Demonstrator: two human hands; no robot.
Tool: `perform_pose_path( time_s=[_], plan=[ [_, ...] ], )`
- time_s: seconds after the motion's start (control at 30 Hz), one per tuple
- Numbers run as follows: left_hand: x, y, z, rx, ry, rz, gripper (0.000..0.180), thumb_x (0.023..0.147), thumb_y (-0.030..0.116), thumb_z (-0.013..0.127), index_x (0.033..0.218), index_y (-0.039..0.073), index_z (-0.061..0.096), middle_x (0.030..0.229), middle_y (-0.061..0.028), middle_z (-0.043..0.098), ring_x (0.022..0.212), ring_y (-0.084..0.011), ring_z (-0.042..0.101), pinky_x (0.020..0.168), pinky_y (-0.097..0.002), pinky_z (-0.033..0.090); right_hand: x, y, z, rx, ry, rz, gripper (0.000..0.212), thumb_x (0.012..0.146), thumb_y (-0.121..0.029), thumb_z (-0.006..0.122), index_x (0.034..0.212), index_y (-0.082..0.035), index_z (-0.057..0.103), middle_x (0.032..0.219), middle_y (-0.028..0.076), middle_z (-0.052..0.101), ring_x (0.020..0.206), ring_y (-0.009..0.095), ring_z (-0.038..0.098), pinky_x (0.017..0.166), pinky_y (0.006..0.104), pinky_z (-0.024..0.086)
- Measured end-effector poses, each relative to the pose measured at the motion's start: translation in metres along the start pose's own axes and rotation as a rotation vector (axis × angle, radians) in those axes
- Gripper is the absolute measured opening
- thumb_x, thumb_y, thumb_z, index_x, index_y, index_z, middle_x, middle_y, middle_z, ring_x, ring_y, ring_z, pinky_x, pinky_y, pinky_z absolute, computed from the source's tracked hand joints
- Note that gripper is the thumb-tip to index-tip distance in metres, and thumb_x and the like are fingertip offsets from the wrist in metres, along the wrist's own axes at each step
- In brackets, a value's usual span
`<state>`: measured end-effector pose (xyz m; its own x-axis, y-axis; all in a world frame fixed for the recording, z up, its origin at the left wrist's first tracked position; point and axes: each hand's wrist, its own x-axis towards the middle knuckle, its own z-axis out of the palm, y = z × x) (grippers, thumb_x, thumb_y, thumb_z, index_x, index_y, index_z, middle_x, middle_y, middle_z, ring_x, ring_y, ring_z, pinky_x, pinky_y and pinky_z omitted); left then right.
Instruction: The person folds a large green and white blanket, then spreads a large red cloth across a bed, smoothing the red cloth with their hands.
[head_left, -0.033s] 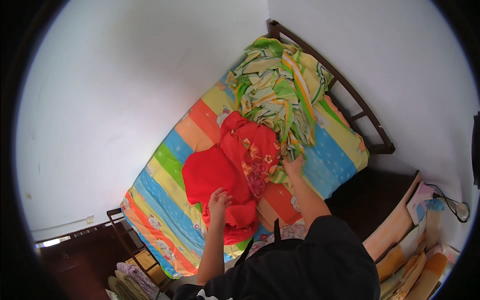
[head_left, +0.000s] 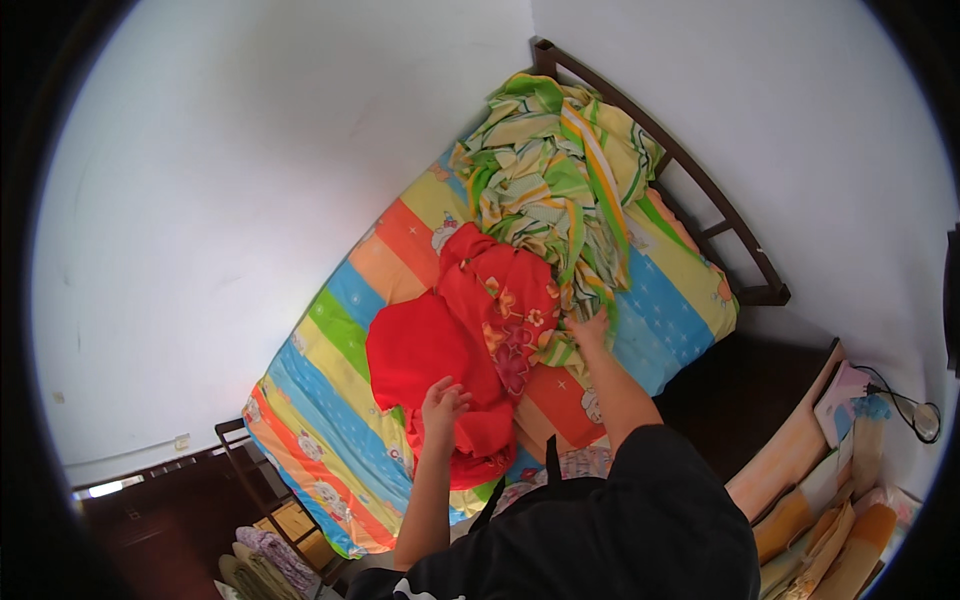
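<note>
A rumpled red cloth with a flowered part [head_left: 430, 345] lies across the middle of the bed. Over its near portion hovers my left hand [head_left: 443, 403], its fingers apart and holding nothing. Beyond the red cloth, a crumpled green, yellow and white striped sheet [head_left: 545, 190] is heaped toward the headboard. My right hand [head_left: 590, 328] reaches to the near end of this heap, just right of the red cloth, and its fingers are closed on the striped fabric. Folds partly hide the fingertips.
The mattress wears a colourful striped cover [head_left: 345, 300] and stands against the wall. A dark bed frame [head_left: 700, 190] rises at the far right. Flattened cardboard [head_left: 810, 530] and a black cable [head_left: 885, 400] are on the right. Folded fabrics [head_left: 265, 560] sit at lower left.
The green edge of the striped sheet beside my right hand has shifted slightly to the right. My left hand has moved a touch to the right.
</note>
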<state>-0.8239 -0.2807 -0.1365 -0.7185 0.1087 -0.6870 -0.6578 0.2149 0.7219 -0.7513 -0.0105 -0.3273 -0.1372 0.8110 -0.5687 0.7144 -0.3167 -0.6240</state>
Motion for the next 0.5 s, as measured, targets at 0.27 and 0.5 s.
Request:
perform_pose_path(
  time_s=[0.27,0.5],
  plan=[
    [-0.006,0.013,0.049,0.131,-0.226,-0.112,0.034,0.087,0.013,0.051,0.119,0.000,0.048,0.104,-0.0138,0.061,0.088,-0.0231,0.063,0.076,-0.0297,0.050,0.011,0.048,0.026,-0.093,-0.625,-0.014,0.060,0.074,-0.010,0.070,0.126,0.001,0.043,0.116,0.022,0.054,0.095,0.031,0.058,0.073,0.0425,0.051],
    [-0.004,-0.016,0.043,0.183,-0.274,-0.184,0.036,0.087,0.015,0.053,0.120,0.002,0.048,0.104,-0.0127,0.061,0.091,-0.0232,0.061,0.078,-0.0313,0.049,-0.092,0.038,0.003,-0.492,-0.713,-0.359,0.041,0.079,-0.035,0.054,0.083,0.005,0.064,0.077,0.021,0.063,0.069,0.036,0.060,0.066,0.0421,0.048]
  ],
)
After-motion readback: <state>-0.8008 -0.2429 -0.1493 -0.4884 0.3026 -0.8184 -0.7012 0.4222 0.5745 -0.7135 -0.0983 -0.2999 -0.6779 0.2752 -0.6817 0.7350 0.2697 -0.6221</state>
